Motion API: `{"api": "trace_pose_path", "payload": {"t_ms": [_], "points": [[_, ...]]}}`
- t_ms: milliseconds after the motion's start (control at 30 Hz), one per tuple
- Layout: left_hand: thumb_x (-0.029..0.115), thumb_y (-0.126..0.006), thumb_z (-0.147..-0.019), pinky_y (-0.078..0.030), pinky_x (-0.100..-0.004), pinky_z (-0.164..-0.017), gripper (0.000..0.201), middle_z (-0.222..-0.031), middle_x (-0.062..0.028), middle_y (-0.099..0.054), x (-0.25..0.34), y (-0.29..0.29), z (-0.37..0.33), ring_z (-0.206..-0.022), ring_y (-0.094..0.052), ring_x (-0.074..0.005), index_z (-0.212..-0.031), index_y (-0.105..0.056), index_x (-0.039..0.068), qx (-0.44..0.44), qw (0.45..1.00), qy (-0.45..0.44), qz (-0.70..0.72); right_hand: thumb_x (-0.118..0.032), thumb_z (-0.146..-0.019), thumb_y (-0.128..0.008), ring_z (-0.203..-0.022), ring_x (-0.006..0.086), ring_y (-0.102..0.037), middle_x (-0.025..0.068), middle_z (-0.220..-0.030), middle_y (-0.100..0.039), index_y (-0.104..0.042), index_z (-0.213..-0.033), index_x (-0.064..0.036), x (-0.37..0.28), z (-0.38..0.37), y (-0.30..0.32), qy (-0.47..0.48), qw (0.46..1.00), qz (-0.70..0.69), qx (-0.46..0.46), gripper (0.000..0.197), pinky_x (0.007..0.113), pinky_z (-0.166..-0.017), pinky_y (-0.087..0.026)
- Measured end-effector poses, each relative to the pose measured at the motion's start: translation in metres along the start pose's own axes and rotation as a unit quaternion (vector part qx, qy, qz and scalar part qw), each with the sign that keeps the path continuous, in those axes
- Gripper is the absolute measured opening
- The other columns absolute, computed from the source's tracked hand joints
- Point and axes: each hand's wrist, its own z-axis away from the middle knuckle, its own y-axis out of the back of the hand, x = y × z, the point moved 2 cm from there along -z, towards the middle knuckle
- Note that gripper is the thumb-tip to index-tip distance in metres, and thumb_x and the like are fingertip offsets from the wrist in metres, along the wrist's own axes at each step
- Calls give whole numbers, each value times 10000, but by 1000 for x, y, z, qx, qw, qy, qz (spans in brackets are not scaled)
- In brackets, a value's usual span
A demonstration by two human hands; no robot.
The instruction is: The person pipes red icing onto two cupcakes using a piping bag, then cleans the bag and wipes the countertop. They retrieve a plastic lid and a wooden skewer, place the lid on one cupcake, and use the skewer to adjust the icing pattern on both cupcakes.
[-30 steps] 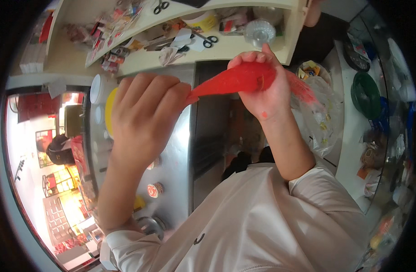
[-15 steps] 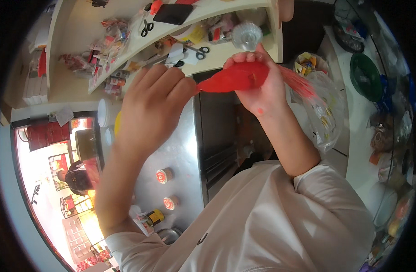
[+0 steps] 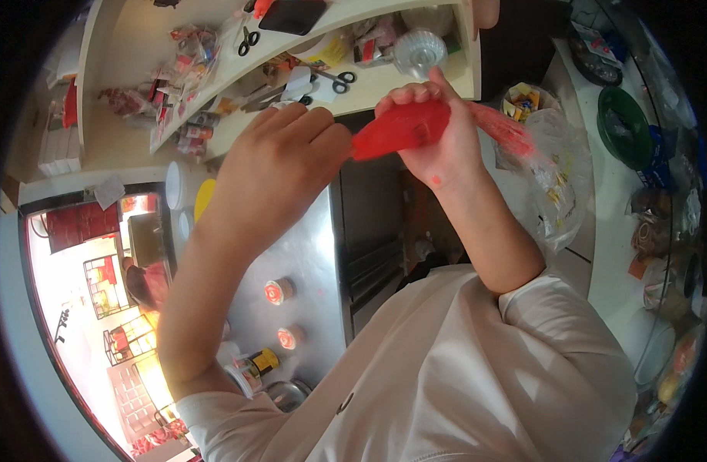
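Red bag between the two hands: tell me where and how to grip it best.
The red bag is probably best cupped around its swollen body, coming from the right, where the right hand holds it. It bulges there and tapers leftward to a narrow end at the left hand; that end likely suits only a light pinch. Its tail trails out beyond the right hand.

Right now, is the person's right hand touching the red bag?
Touching. The head view shows the red bag lying against the palm of the right hand, with no gap between them.
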Motion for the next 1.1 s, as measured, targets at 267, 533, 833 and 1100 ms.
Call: {"api": "trace_pose_path", "payload": {"t_ms": [267, 533, 833, 1100], "points": [[53, -621, -693, -428, -338, -640, 118, -769, -69, -531, 7, 8, -5, -715, -527, -242, -782, -543, 43, 37, 999, 15, -25, -280, -890, -464, -614, 192, -493, 20, -564, -443, -396, -626, -108, -18, -9, -7, -16, 999, -27, -20, 323, 390, -754, -440], [61, -629, -694, -436, -344, -643, 127, -772, -70, -533, 11, 7, -18, -725, -533, -236, -787, -545, 37, 35, 999, 4, -32, -293, -909, -428, -601, 185, -494, 13, -547, -430, -385, -621, -114, -25, -7, -9, -24, 998, -29, -48, 341, 385, -745, -435], [79, -629, -704, -437, -362, -611, 131, -722, -94, -524, 15, -2, -35, -682, -535, -270, -745, -514, 31, 37, 999, 26, -11, -307, -916, -412, -635, 185, -505, 11, -574, -458, -396, -622, -128, -31, -3, -14, -31, 998, 13, -49, 345, 390, -745, -429], [121, -644, -685, -434, -367, -565, 170, -677, -87, -520, 20, -18, -42, -631, -538, -281, -722, -499, 41, 57, 998, 16, -2, -287, -918, -408, -677, 214, -513, 34, -612, -490, -412, -630, -113, -32, 10, -16, -9, 997, 82, -10, 336, 384, -752, -427]]}}
